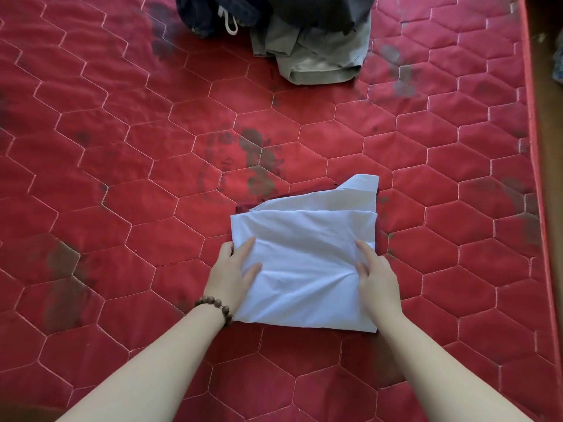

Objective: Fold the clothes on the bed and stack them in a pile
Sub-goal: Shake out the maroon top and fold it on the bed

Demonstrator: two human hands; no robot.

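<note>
Red quilted mattress (122,178) with hexagon stitching, dark stains; wooden bed frame (548,147) along right edge; beaded bracelet (214,306) near.

I can't see most of the dark red garment (243,208); the white cloth (304,254) covers it, leaving slivers at the far left and near right corners. My left hand (236,272) has its outer fingers tucked under the cloth's edge. The far pile (274,25) is cut by the top edge. At far right, something blue (558,63) is cropped, unidentifiable.
</note>
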